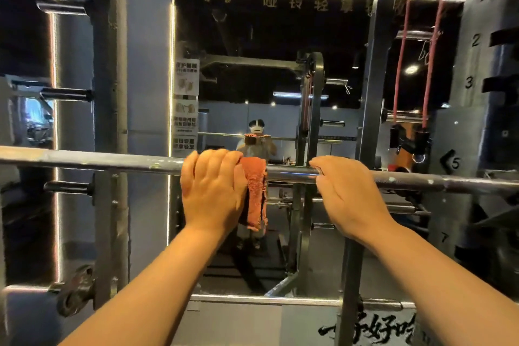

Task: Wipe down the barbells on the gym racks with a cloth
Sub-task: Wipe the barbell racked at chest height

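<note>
A gym: a barbell (112, 161) lies across a numbered steel rack (483, 87), facing a wall mirror (266, 64) with resistance bands (401, 50).

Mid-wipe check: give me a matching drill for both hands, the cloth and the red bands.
1 left hand
2 right hand
3 cloth
4 red bands

A hangs from the rack, upper right
B grips the bare barbell
C orange, draped over the barbell
D holds the cloth on the barbell

Pairs: 1-D, 2-B, 3-C, 4-A
</note>
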A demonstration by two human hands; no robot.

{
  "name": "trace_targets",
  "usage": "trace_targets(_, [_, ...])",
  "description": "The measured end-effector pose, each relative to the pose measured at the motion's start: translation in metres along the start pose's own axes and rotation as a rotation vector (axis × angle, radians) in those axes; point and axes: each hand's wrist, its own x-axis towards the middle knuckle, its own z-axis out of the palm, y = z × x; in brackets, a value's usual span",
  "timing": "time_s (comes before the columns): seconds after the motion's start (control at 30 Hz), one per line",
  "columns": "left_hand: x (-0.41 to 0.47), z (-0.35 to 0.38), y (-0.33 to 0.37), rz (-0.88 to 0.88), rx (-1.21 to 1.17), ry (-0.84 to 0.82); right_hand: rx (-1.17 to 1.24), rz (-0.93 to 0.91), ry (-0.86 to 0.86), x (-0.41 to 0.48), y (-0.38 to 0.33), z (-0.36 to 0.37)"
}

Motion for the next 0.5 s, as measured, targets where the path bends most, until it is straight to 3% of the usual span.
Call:
trace_targets(0.1, [0.006,0.010,0.041,-0.170,-0.002,0.026,-0.019,-0.010,0.025,0.002,-0.001,0.003])
trace_targets(0.23, [-0.001,0.029,0.098,0.059,0.024,-0.070,-0.046,-0.009,0.091,0.001,0.002,0.008])
trace_targets(0.4, [0.004,0.014,0.064,0.264,0.077,-0.136,-0.138,-0.011,0.089,0.003,-0.001,0.008])
trace_targets(0.5, [0.009,0.000,0.025,0.119,0.049,-0.057,-0.217,0.067,0.059,0.006,-0.015,0.004])
